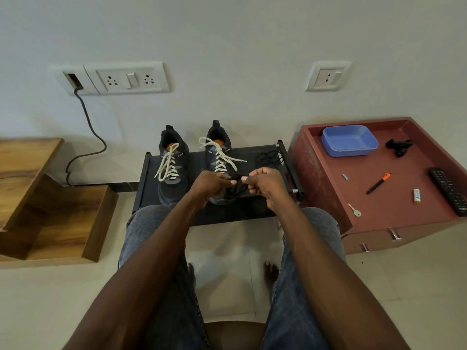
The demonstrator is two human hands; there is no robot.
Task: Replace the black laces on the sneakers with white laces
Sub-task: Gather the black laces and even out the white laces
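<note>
Blue tray (350, 144): on the red cabinet top (394, 198), rear left; nothing seen inside.
Cabinet top, loose items: black clip (399, 147), orange-capped marker (378, 183), battery (416, 195), key (355, 210), remote (449, 189) at right edge.
Black tabletop (242, 210): carries both sneakers, left sneaker (173, 168) and right sneaker (218, 157), each with white laces (168, 164) threaded.
Writing: small white logo on each tongue, unreadable.
Black lace, loose (270, 157): bundled on the tabletop right of the sneakers.
Left hand (211, 184), right hand (265, 184): fingers pinch a second black lace (236, 184) between them, above the right sneaker's toe.
</note>
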